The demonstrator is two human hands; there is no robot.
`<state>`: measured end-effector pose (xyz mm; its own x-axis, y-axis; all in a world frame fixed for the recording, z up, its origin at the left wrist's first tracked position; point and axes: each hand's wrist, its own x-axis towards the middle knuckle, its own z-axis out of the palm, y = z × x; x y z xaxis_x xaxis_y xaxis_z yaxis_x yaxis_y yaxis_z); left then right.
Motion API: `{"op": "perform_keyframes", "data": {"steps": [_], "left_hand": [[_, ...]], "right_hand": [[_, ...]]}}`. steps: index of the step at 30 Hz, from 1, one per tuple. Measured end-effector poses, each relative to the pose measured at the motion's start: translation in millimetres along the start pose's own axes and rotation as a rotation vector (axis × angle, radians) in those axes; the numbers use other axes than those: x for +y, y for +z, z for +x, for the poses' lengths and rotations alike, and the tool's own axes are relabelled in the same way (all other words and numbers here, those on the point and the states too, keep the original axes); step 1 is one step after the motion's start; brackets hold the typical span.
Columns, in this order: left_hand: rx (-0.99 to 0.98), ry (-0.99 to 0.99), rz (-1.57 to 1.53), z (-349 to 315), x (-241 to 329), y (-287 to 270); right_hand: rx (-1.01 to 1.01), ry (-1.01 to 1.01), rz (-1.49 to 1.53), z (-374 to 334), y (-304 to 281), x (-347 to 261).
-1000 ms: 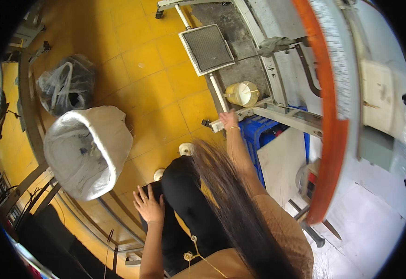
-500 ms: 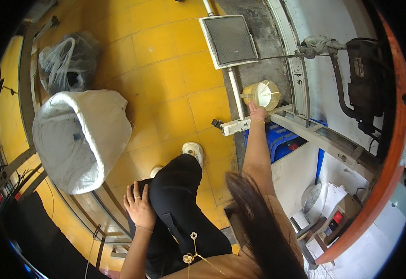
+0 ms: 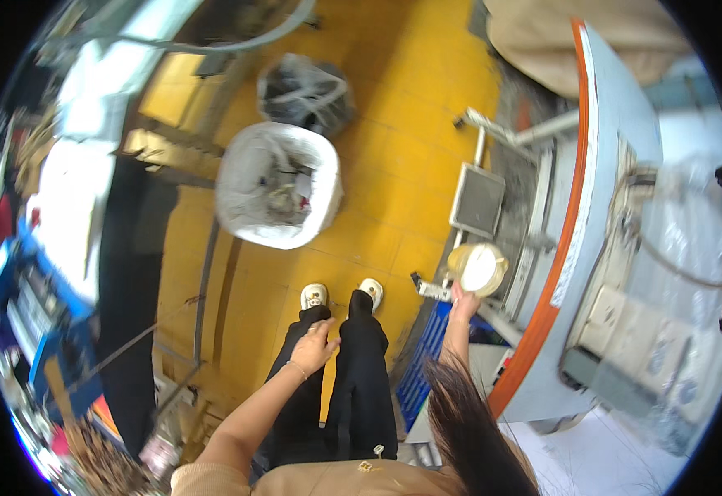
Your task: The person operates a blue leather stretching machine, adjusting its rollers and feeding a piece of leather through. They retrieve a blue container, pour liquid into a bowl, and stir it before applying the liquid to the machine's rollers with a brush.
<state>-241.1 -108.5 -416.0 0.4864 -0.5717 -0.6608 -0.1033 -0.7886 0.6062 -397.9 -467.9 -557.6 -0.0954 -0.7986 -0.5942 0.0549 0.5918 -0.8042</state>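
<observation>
My right hand [image 3: 463,304] reaches out to the right, its fingers closed on the near side of a yellowish, see-through round container [image 3: 482,269]. White shows inside it, though I cannot make out whether that is a filling or a lid. The container is beside the foot pedal [image 3: 478,201] and frame of a sewing-machine-like table. My left hand [image 3: 312,347] hovers over my black trousers [image 3: 351,376], holding nothing, with its fingers stretched and somewhat blurred.
A white-lined bin [image 3: 321,223] with scraps inside stands on the yellow tiled floor, a grey plastic bag [image 3: 305,93] behind it. To the right is a pale table with an orange edge [image 3: 571,223]. A blue crate [image 3: 425,364] sits below; black cloth [image 3: 133,289] hangs at left.
My left hand has lifted off my thigh and moved right. I am now standing straighter, and the view has shifted. My right hand still has the yellowish container.
</observation>
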Motion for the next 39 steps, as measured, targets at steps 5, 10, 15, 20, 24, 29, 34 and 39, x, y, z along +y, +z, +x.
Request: {"op": "perform_keyframes", "data": {"steps": [5,10,15,20,24,29,34,39], "left_hand": [[0.073,-0.046,-0.15,-84,81,-58],[0.265,-0.069,-0.501,-132,113,-120],[0.479,-0.039,-0.688,-162,118,-198],[0.534,0.103,-0.788,-185,121,-285],[0.534,0.117,-1.064,-198,116,-352],[0.781,0.078,-1.291,-197,78,-427],[0.961,-0.019,-1.418,-179,38,-478],[1.127,-0.049,-1.568,-156,12,-513]], "right_hand": [[-0.365,0.092,-0.255,-161,52,-87],[-0.727,0.078,-0.553,-292,120,-159],[-1.122,-0.047,-0.749,-413,207,-210],[-1.393,-0.131,-0.844,-521,297,-237],[-1.534,-0.148,-0.876,-590,362,-230],[-1.694,-0.143,-0.943,-651,443,-204],[-1.774,-0.035,-1.027,-686,511,-159],[-1.862,0.009,-1.099,-707,564,-118]]}}
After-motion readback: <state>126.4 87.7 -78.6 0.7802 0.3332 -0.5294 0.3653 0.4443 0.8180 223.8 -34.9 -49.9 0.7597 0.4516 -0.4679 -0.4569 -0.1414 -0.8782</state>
